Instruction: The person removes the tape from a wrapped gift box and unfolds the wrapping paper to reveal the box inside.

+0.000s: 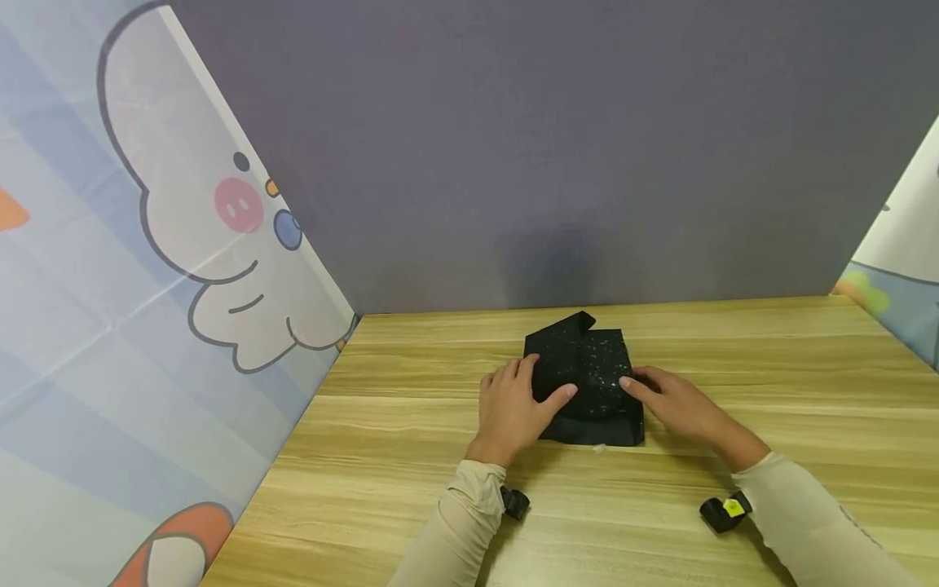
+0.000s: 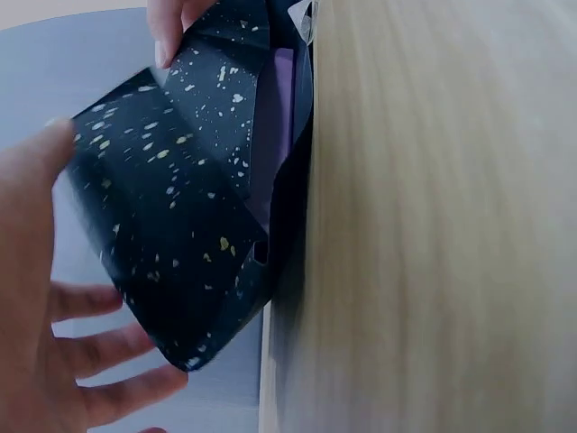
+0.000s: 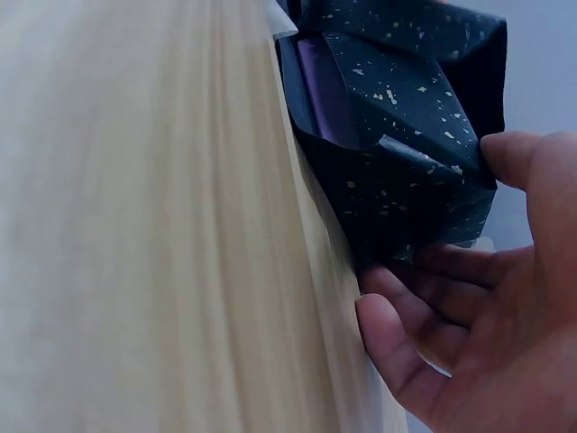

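Note:
A sheet of black wrapping paper (image 1: 605,367) with light speckles is folded around a purple box (image 2: 278,117), of which only a strip shows in the wrist views. On its left side, my left hand (image 1: 511,408) has spread fingers at the edge of a raised flap (image 2: 162,198), the thumb touching the flap. My right hand (image 1: 678,405) holds the right side of the paper, thumb on the folded edge and fingers curled low beside it, as the right wrist view (image 3: 469,307) shows. Most of the box is hidden under the paper.
Everything lies on a light wood-grain table (image 1: 367,456). A grey panel (image 1: 557,147) stands behind it, and a cartoon-printed cloth (image 1: 147,326) hangs at the left. A small whitish scrap (image 1: 600,448) sits by the paper's near edge.

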The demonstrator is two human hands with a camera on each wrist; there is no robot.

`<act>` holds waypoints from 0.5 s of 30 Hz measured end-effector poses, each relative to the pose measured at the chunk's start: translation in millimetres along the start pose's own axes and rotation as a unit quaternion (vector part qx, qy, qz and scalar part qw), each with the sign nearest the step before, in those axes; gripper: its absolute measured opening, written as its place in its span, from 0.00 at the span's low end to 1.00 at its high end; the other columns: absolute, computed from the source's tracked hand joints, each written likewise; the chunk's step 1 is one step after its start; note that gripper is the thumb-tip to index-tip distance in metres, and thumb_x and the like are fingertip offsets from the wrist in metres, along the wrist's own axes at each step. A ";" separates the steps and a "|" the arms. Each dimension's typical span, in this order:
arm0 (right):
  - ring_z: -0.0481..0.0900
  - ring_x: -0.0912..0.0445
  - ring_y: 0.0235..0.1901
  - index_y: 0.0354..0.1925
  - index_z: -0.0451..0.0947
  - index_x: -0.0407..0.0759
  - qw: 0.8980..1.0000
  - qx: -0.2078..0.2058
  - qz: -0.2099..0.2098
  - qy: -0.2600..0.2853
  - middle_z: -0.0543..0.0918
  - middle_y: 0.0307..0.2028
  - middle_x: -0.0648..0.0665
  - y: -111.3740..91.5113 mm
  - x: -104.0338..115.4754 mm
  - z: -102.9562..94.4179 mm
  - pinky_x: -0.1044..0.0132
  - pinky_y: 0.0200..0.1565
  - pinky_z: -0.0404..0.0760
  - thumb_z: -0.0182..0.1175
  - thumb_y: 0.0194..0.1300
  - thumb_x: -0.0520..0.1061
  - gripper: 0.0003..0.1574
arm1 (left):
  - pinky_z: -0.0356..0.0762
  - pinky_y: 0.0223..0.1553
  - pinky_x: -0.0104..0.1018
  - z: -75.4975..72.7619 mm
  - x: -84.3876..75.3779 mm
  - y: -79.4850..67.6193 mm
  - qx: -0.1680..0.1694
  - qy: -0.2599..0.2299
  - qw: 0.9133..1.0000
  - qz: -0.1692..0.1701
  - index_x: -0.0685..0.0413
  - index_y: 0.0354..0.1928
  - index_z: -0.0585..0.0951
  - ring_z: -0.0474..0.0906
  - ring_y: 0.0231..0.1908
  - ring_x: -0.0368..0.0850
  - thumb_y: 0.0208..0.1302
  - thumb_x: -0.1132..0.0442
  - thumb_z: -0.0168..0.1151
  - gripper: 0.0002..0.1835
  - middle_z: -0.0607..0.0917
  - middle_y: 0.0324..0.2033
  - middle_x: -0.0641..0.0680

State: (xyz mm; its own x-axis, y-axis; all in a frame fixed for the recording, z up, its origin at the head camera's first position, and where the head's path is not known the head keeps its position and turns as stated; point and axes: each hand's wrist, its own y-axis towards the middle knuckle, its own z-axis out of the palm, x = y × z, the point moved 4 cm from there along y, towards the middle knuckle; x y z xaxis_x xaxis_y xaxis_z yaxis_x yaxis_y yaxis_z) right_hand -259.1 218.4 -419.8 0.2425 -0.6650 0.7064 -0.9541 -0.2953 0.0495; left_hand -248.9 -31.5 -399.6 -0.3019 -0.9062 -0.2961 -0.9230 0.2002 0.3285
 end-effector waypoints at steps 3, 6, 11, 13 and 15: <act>0.74 0.31 0.59 0.68 0.65 0.25 1.000 -0.011 -0.001 -0.004 0.73 0.61 0.24 1.3 0.6 0.5 0.36 0.55 0.74 0.47 0.77 0.66 0.47 | 0.65 0.64 0.56 -1.7 4.4 -0.4 -0.016 -0.024 0.999 -0.025 0.47 0.70 0.73 0.73 0.62 0.52 0.65 0.21 0.36 0.47 0.78 0.61 0.53; 0.77 0.34 0.56 0.68 0.64 0.25 1.000 -0.026 -0.001 -0.001 0.76 0.58 0.25 2.5 1.5 0.9 0.39 0.53 0.76 0.50 0.76 0.66 0.47 | 0.66 0.62 0.58 -3.1 9.4 -0.5 -0.026 -0.046 0.997 -0.051 0.48 0.67 0.75 0.75 0.60 0.52 0.66 0.21 0.35 0.46 0.79 0.60 0.53; 0.77 0.34 0.56 0.71 0.59 0.27 0.999 -0.053 0.007 0.006 0.76 0.58 0.25 1.2 6.0 -0.8 0.39 0.51 0.77 0.55 0.73 0.66 0.51 | 0.70 0.58 0.56 -3.8 16.2 1.2 -0.044 -0.075 0.994 -0.071 0.49 0.64 0.79 0.80 0.54 0.54 0.68 0.23 0.36 0.44 0.81 0.58 0.52; 0.77 0.34 0.56 0.72 0.58 0.29 0.998 -0.064 0.004 0.008 0.75 0.59 0.25 -0.6 9.4 -2.6 0.39 0.51 0.78 0.56 0.73 0.65 0.50 | 0.73 0.54 0.55 -5.1 16.8 2.4 -0.060 -0.083 0.992 -0.074 0.49 0.62 0.79 0.81 0.51 0.55 0.69 0.24 0.37 0.42 0.83 0.56 0.52; 0.78 0.34 0.54 0.72 0.60 0.31 0.997 -0.076 -0.006 0.007 0.75 0.58 0.25 -2.5 12.6 -4.5 0.39 0.51 0.78 0.58 0.73 0.62 0.47 | 0.76 0.50 0.53 -6.2 16.7 3.5 -0.079 -0.095 0.990 -0.072 0.49 0.62 0.80 0.82 0.49 0.55 0.71 0.27 0.39 0.39 0.84 0.53 0.52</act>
State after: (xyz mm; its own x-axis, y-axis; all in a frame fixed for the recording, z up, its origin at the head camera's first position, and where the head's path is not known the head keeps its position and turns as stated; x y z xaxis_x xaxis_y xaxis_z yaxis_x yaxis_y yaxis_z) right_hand -254.4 213.8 -407.9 0.2520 -0.6520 0.7151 -0.9672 -0.1942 0.1637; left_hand -255.7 -48.2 -397.8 -0.2236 -0.8317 -0.5082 -0.9151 -0.0003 0.4032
